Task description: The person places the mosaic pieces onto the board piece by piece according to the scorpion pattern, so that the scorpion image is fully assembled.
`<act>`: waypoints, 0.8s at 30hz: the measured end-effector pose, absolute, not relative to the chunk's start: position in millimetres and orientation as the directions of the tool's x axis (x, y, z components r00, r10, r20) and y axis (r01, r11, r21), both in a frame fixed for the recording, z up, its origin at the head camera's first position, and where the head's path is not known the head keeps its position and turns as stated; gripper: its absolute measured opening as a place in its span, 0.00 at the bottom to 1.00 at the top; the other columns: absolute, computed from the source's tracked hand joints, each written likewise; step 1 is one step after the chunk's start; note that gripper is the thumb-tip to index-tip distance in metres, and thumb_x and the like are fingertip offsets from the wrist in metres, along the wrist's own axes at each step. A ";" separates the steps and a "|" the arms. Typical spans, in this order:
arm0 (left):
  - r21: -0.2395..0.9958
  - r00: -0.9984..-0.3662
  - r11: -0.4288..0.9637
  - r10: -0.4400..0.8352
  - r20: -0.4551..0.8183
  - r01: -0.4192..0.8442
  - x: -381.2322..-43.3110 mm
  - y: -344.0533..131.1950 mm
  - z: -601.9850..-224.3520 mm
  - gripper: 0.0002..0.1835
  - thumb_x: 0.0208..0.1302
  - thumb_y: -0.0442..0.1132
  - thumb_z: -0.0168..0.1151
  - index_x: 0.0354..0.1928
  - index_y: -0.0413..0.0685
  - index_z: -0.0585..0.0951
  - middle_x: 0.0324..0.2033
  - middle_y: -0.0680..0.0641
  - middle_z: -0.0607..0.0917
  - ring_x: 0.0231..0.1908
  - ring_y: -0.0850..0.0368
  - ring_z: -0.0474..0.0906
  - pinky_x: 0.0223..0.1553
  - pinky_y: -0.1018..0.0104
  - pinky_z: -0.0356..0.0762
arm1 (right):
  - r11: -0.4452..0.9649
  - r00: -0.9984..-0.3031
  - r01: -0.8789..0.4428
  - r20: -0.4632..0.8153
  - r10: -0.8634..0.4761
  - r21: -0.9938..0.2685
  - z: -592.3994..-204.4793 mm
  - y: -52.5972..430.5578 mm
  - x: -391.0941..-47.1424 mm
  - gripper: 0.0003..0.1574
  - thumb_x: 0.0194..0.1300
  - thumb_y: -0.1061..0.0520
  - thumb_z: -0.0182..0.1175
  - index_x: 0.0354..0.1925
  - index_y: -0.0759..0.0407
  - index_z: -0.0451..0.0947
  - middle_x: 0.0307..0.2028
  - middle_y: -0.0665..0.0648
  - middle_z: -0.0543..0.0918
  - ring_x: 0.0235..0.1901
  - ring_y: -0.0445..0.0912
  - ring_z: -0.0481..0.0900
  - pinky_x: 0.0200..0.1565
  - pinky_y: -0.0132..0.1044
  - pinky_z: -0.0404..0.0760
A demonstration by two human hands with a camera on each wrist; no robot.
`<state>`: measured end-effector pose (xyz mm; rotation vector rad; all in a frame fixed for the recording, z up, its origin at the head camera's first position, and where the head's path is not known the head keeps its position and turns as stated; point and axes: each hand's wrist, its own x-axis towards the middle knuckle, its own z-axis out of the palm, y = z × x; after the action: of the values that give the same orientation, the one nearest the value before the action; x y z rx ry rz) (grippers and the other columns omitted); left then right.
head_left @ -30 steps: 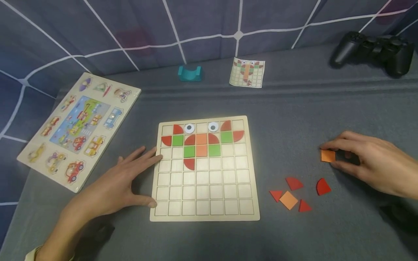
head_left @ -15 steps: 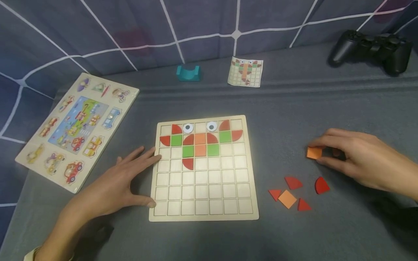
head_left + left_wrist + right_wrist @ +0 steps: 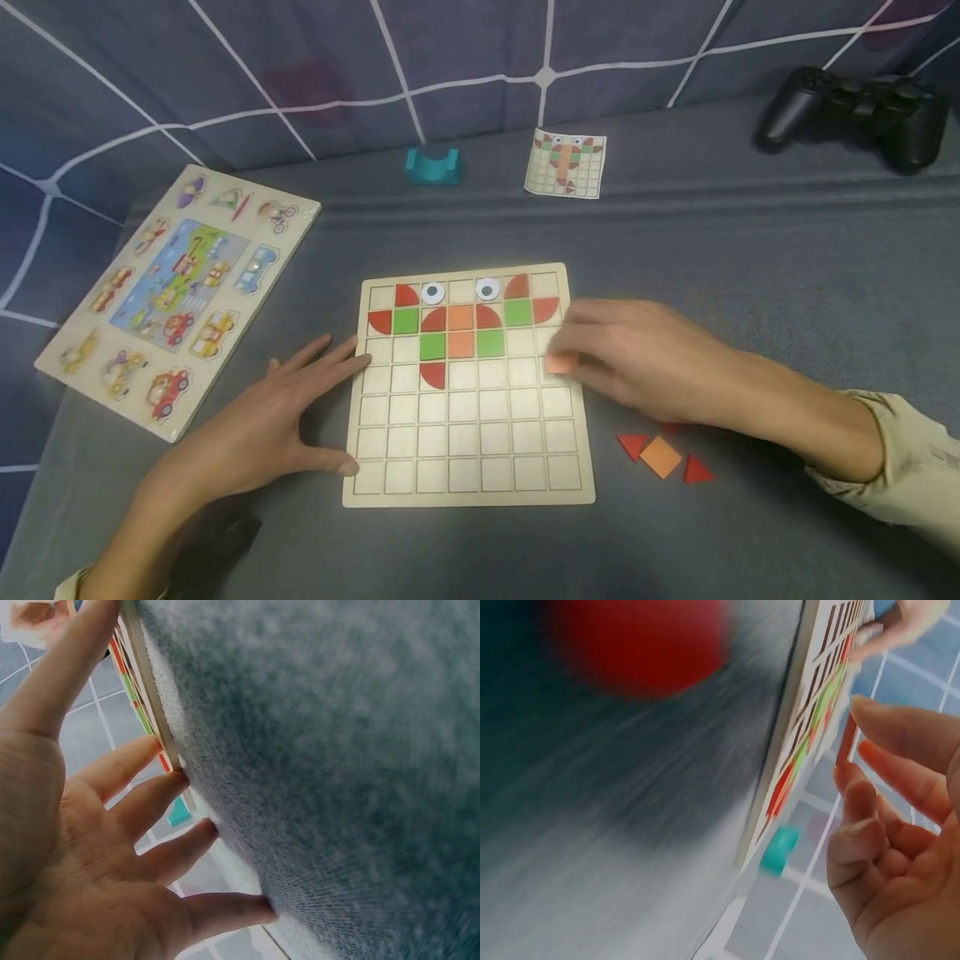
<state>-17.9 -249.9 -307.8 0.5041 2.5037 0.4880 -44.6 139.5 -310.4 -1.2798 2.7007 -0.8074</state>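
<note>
A wooden grid board (image 3: 468,479) lies on the grey cloth with red quarter-circle, green square and orange square tiles and two googly eyes in its upper rows. My left hand (image 3: 258,425) is spread at the board's left edge, thumb and fingertips touching it. My right hand (image 3: 645,358) is over the board's right edge and pinches an orange square tile (image 3: 560,362) between thumb and fingers. In the right wrist view that tile (image 3: 846,739) shows edge-on between the fingertips. Below the right hand lie another orange square (image 3: 660,457) and red triangles (image 3: 698,470); red quarter-circles there are mostly hidden.
A printed pattern card (image 3: 566,164) lies behind the board, with a teal U-shaped block (image 3: 433,167) to its left. A vehicle picture puzzle (image 3: 180,300) lies at the left. The black game controller (image 3: 853,119) is at the back right.
My right hand has carried the orange square tile leftward from the right side of the cloth to the board's right edge. My left hand has stayed in place.
</note>
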 end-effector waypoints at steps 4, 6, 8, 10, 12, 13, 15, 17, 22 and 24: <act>0.444 -0.785 0.861 0.446 -0.430 0.246 -17.8 -249.9 -307.2 0.61 0.36 0.72 0.73 0.75 0.57 0.62 0.75 0.43 0.56 0.75 0.38 0.41 0.60 0.20 0.39 | 0.505 -0.636 -0.705 0.129 -0.761 -0.498 -308.5 108.3 -46.3 0.07 0.59 0.61 0.70 0.36 0.52 0.83 0.31 0.44 0.75 0.29 0.38 0.70 0.30 0.33 0.74; 0.444 -0.784 0.861 0.447 -0.431 0.247 -17.8 -250.1 -306.8 0.61 0.36 0.71 0.73 0.75 0.57 0.62 0.75 0.43 0.56 0.75 0.38 0.41 0.60 0.20 0.39 | 0.503 -0.623 -0.710 0.105 -0.776 -0.493 -307.8 94.3 -47.3 0.07 0.59 0.62 0.69 0.36 0.52 0.83 0.30 0.45 0.75 0.30 0.39 0.71 0.29 0.32 0.74; 0.443 -0.784 0.861 0.449 -0.429 0.251 -17.9 -250.0 -306.2 0.61 0.36 0.71 0.73 0.75 0.57 0.63 0.75 0.43 0.56 0.75 0.39 0.41 0.60 0.20 0.39 | 0.502 -0.612 -0.715 0.088 -0.786 -0.487 -307.7 81.8 -48.7 0.05 0.61 0.62 0.68 0.35 0.53 0.82 0.29 0.46 0.75 0.29 0.40 0.71 0.29 0.31 0.73; 0.444 -0.784 0.859 0.453 -0.424 0.255 -18.1 -249.9 -305.8 0.60 0.37 0.71 0.73 0.75 0.58 0.63 0.75 0.44 0.56 0.75 0.39 0.41 0.60 0.20 0.40 | 0.508 -0.608 -0.716 0.070 -0.791 -0.478 -308.6 71.9 -50.6 0.04 0.62 0.61 0.67 0.34 0.53 0.81 0.28 0.46 0.74 0.28 0.41 0.70 0.26 0.31 0.71; 0.449 -0.784 0.855 0.457 -0.420 0.258 -18.1 -250.0 -306.2 0.60 0.37 0.71 0.74 0.75 0.58 0.63 0.75 0.44 0.56 0.75 0.39 0.41 0.60 0.20 0.40 | 0.514 -0.611 -0.711 0.060 -0.789 -0.479 -309.5 64.3 -52.7 0.04 0.62 0.61 0.65 0.32 0.52 0.80 0.27 0.46 0.72 0.27 0.41 0.69 0.25 0.31 0.69; 0.451 -0.784 0.855 0.457 -0.419 0.257 -17.9 -250.1 -306.2 0.60 0.37 0.71 0.74 0.74 0.58 0.63 0.75 0.44 0.56 0.75 0.39 0.41 0.60 0.20 0.40 | 0.517 -0.613 -0.708 0.056 -0.788 -0.481 -310.0 61.1 -53.9 0.05 0.63 0.61 0.65 0.31 0.52 0.79 0.26 0.46 0.72 0.27 0.41 0.69 0.24 0.31 0.69; 0.454 -0.785 0.854 0.457 -0.418 0.255 -17.7 -250.2 -306.6 0.60 0.37 0.70 0.74 0.74 0.57 0.63 0.75 0.44 0.56 0.75 0.39 0.41 0.60 0.20 0.39 | 0.519 -0.615 -0.702 0.048 -0.787 -0.488 -311.1 56.7 -56.1 0.06 0.62 0.62 0.64 0.31 0.53 0.79 0.26 0.46 0.71 0.27 0.42 0.68 0.24 0.31 0.68; 0.455 -0.786 0.854 0.455 -0.419 0.252 -17.6 -250.3 -307.2 0.60 0.37 0.70 0.74 0.74 0.57 0.63 0.75 0.44 0.56 0.75 0.39 0.41 0.60 0.20 0.39 | 0.517 -0.614 -0.699 0.043 -0.789 -0.493 -311.8 53.4 -57.8 0.06 0.61 0.64 0.63 0.31 0.53 0.79 0.26 0.47 0.71 0.27 0.42 0.68 0.25 0.31 0.69; 0.450 -0.788 0.860 0.443 -0.428 0.239 -18.2 -248.9 -307.5 0.61 0.35 0.70 0.75 0.74 0.56 0.64 0.75 0.43 0.56 0.75 0.38 0.41 0.60 0.20 0.38 | 0.518 -0.606 -0.692 0.016 -0.795 -0.503 -313.3 47.5 -59.2 0.08 0.60 0.66 0.64 0.38 0.56 0.83 0.29 0.48 0.76 0.29 0.42 0.71 0.28 0.32 0.72; 0.449 -0.788 0.863 0.437 -0.433 0.232 -18.6 -248.3 -307.7 0.61 0.35 0.70 0.75 0.74 0.56 0.64 0.75 0.42 0.57 0.74 0.37 0.41 0.60 0.20 0.38 | 0.523 -0.606 -0.688 0.002 -0.795 -0.503 -313.0 46.2 -58.8 0.10 0.59 0.66 0.64 0.40 0.56 0.84 0.30 0.49 0.78 0.30 0.42 0.72 0.30 0.32 0.73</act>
<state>-18.6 -248.3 -307.7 0.4864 2.4958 0.5112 -58.8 46.2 -313.0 -1.2568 2.5359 -0.6856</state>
